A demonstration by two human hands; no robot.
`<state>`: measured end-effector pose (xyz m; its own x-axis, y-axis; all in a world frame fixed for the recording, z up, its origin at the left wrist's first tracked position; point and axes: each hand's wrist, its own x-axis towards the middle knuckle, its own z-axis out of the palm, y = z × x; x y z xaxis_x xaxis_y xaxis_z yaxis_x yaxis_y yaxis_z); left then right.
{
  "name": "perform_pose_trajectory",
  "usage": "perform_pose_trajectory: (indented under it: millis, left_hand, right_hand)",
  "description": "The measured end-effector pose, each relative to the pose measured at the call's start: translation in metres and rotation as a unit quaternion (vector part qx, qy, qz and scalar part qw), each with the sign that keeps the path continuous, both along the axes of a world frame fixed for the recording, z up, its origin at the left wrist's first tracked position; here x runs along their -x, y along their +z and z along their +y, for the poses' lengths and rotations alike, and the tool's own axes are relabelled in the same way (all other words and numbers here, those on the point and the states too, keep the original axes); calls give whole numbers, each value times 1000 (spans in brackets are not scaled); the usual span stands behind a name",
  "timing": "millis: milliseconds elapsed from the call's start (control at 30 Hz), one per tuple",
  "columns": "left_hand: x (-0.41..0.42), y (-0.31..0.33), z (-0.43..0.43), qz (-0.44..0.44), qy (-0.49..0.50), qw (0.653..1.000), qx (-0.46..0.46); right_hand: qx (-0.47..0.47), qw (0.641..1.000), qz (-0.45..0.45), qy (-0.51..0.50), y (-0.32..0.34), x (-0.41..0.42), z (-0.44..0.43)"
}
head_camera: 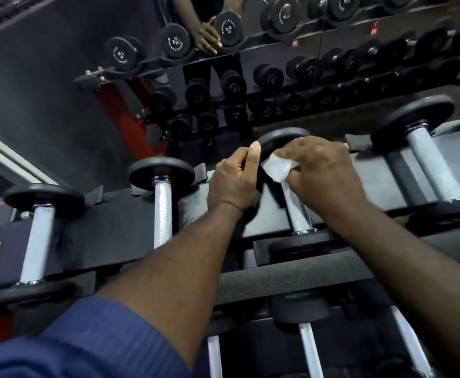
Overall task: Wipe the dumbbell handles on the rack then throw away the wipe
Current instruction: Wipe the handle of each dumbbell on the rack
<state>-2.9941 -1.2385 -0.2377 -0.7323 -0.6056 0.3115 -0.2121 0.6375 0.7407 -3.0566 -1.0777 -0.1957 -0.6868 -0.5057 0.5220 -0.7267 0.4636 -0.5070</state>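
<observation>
The white wipe (276, 168) is sitting against the far end of a dumbbell's knurled handle (296, 205) on the rack (109, 236). Your right hand (324, 175) is clutching the wipe, fingers curled over it. Your left hand (235, 181) is gripping a dark object (261, 184) just beside that handle; it is too blurred to name. You are mid-wipe, I judge. The next move is calling for a stroke down the handle toward you, then the neighbouring handle (433, 165) on your right.
</observation>
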Motion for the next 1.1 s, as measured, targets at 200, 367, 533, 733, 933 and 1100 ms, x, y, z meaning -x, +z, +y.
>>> perform_pose_trajectory:
  millis: [200,367,533,733,933,1100]
  left_hand:
    - [-1,1,1,-1,4,1000,17]
    - [-2,2,2,2,2,1000,16]
    - [-2,3,4,-9,20,1000,8]
    - [1,5,7,-17,35,999,6]
    - [-1,5,8,-12,51,998,18]
    - [4,3,13,17,72,997,29]
  right_hand:
    - [-202,964,68,159,6,-3,-17]
    - [-27,995,60,79,-1,4,-3]
    - [87,994,-66,-13,-4,-1,5]
    - [187,935,-291,-78,-10,5,14]
    - [370,608,-699,75,-31,22,10]
    - [315,532,-767,172,-33,38,31]
